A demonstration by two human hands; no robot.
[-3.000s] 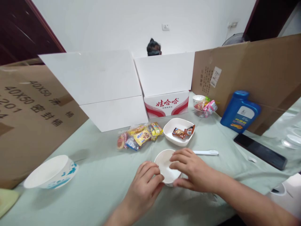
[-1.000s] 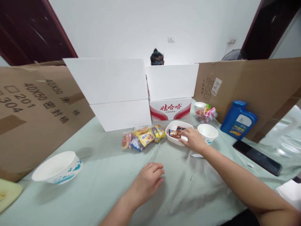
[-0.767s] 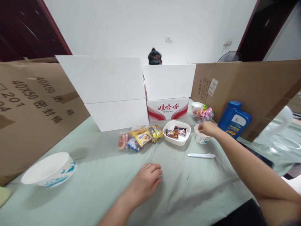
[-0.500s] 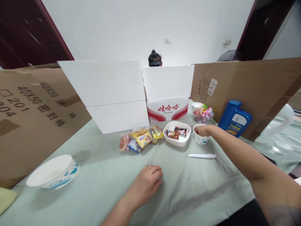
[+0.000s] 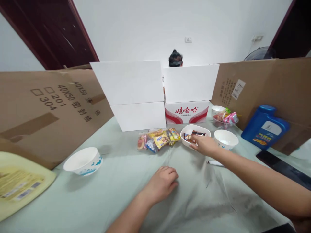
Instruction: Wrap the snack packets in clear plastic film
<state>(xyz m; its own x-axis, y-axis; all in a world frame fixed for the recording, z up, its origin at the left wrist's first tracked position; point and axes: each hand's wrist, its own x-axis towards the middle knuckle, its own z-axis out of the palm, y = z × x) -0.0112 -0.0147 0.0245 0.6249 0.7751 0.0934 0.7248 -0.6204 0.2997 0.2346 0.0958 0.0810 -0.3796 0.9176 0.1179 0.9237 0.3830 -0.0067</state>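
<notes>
My right hand (image 5: 204, 145) reaches over the near rim of a white squarish bowl (image 5: 182, 132), thumb and fingers apart beside brown-wrapped snack packets (image 5: 187, 137). No held thing shows in that hand, though the fingertips partly cover the packets. My left hand (image 5: 164, 181) rests palm down on the green cloth, fingers loosely bent with the thumb apart, holding nothing. Just right of the squarish bowl stands a round paper bowl (image 5: 225, 139) with a blue pattern. A pile of colorful snack packets (image 5: 160, 139) in clear wrap lies to its left. Under my right forearm is a partly covered white box cutter (image 5: 215, 163).
A larger paper bowl (image 5: 84, 161) and a yellow jug (image 5: 21, 184) stand at left. White boxes (image 5: 139, 115) and brown cardboard (image 5: 252, 84) wall the table. Toward the right are a candy dish (image 5: 225, 119), blue bottle (image 5: 266, 127) and black phone (image 5: 284, 168). Someone's head (image 5: 175, 59) shows behind.
My right hand has come out of the small round bowl and moved left to the squarish bowl. My left hand stays on the cloth. The view has turned left.
</notes>
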